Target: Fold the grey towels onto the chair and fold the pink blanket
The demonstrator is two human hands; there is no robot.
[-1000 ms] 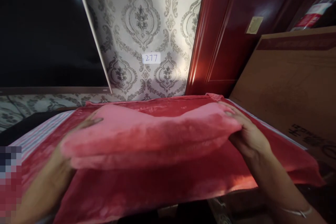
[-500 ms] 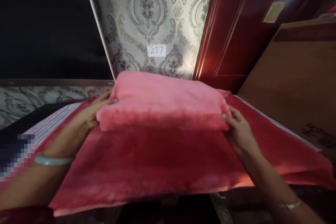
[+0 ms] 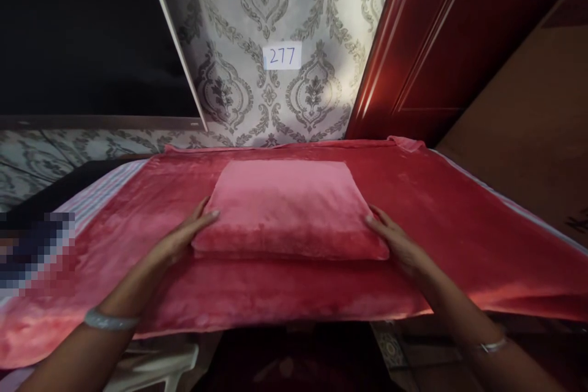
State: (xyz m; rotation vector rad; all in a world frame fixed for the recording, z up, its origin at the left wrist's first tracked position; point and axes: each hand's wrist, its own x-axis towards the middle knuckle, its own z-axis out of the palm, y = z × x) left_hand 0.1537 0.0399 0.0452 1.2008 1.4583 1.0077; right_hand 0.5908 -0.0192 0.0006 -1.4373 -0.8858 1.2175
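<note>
1. Two hands, bare, one at each near corner of the folded pink blanket (image 3: 289, 208). Left hand (image 3: 181, 239): fingers extended flat against the bundle's left edge, not pinching. Right hand (image 3: 395, 242): fingers laid along the right edge, likewise flat; whether any fingertips are tucked beneath cannot be told.
2. Bracelets, two: pale bangle (image 3: 108, 320) on the left wrist, thin metal band (image 3: 491, 346) on the right.
3. Folded pink blanket: compact rectangle, lying flat at the centre of a red blanket (image 3: 459, 226), touching it all along.
4. Red blanket: spread wide, near edge hanging over the front; striped cloth (image 3: 96, 196) showing at its left.
5. Surroundings: patterned wallpaper, label "277" (image 3: 282, 56), red door (image 3: 432, 55).
6. Risk, judged: plush on plush is slippery; uneven pressing from either side could skew the bundle or spring its folds open.
</note>
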